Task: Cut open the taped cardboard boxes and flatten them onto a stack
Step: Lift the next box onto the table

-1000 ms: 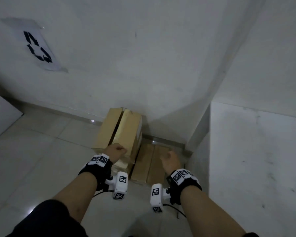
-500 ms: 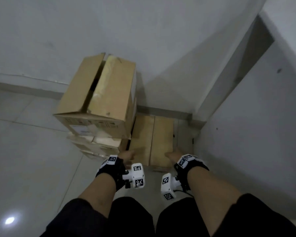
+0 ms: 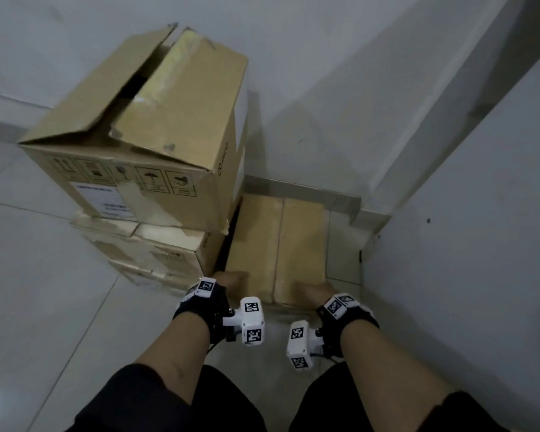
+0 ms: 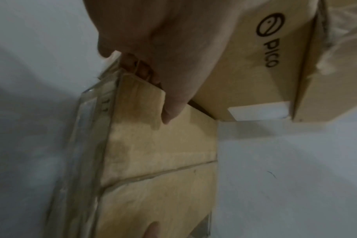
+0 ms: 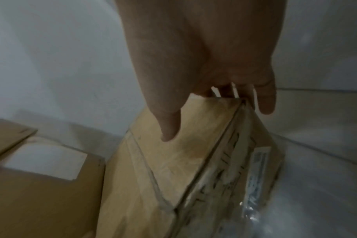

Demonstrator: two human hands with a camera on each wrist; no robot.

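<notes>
- The left hand (image 3: pixel 231 280) grips the near left corner of the low taped box (image 3: pixel 278 244): in the left wrist view the thumb (image 4: pixel 173 103) lies flat on the top face while the other fingers (image 4: pixel 141 67) curl down over the near edge.
- The right hand (image 3: pixel 314 289) holds the near right corner of the same box. In the right wrist view its thumb (image 5: pixel 169 127) rests on top and the fingers (image 5: pixel 265 99) hook over the edge onto the near side face, so both grips are closed around the cardboard.
- The low taped box sits on the tiled floor (image 3: pixel 44 291) in the corner, between the stacked boxes on the left and the white wall (image 3: pixel 465 275) on the right. Its long axis runs away from the person towards the back wall, and a taped seam (image 3: pixel 279 241) runs lengthwise down the middle of the top.
- Just left of it, touching or nearly so, stands a stack: a lower box (image 3: pixel 156 254) with a large open box (image 3: pixel 144 135) on top, its top flaps parted and tape remnants on them.
</notes>
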